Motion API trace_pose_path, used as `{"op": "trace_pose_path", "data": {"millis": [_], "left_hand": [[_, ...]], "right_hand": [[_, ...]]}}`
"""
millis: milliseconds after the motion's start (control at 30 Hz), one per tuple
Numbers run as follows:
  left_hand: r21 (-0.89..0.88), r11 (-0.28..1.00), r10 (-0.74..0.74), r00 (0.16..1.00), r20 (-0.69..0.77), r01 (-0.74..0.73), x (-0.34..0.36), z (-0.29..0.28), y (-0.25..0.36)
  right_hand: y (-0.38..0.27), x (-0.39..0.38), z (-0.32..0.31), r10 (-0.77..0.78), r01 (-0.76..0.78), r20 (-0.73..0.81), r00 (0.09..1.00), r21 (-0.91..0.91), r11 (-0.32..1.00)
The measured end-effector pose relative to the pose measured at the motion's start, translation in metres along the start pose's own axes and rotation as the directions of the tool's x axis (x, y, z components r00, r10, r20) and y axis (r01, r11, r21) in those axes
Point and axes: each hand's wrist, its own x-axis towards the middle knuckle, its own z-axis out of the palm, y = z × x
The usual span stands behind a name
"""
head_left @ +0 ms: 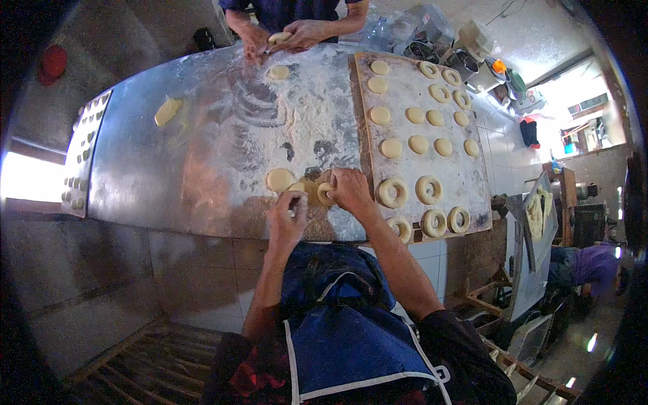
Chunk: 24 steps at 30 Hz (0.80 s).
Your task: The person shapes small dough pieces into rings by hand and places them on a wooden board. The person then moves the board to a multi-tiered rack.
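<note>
Both of my hands are at the near edge of a floured metal table (145,175). My right hand (349,189) is closed around a piece of dough (325,195) that curves like part of a ring. My left hand (289,217) has its fingers pinched on pale dough (298,187); whether the two pieces join is unclear. Just beyond my left fingers lies a round dough disc (280,179). Loose flour (307,111) spreads over the table past my hands.
On the right, a wooden board (405,165) bears several dough discs (391,148) and dough rings (428,190). Across the table, a person's hands (304,35) hold dough (279,38). A dough lump (168,111) lies left; another board (86,152) of dough pieces stands far left.
</note>
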Motion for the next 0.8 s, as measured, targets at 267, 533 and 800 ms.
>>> {"op": "trace_pose_path", "data": {"millis": [267, 533, 800], "left_hand": [[-0.359, 0.919, -0.101, 0.978, 0.185, 0.163, 0.009, 0.016, 0.006], [-0.448, 0.863, -0.100, 0.949, 0.301, 0.233, 0.017, 0.018, -0.001], [-0.763, 0.551, 0.135, 0.866, 0.481, 0.338, 0.022, 0.033, -0.002]], "right_hand": [[-0.036, -0.027, -0.019, 0.330, -0.332, 0.164, 0.929, 0.764, 0.553], [-0.062, -0.032, -0.036, 0.268, -0.223, 0.079, 0.960, 0.797, 0.561], [-0.035, -0.035, -0.037, 0.425, -0.315, 0.263, 0.866, 0.948, 0.054]]}}
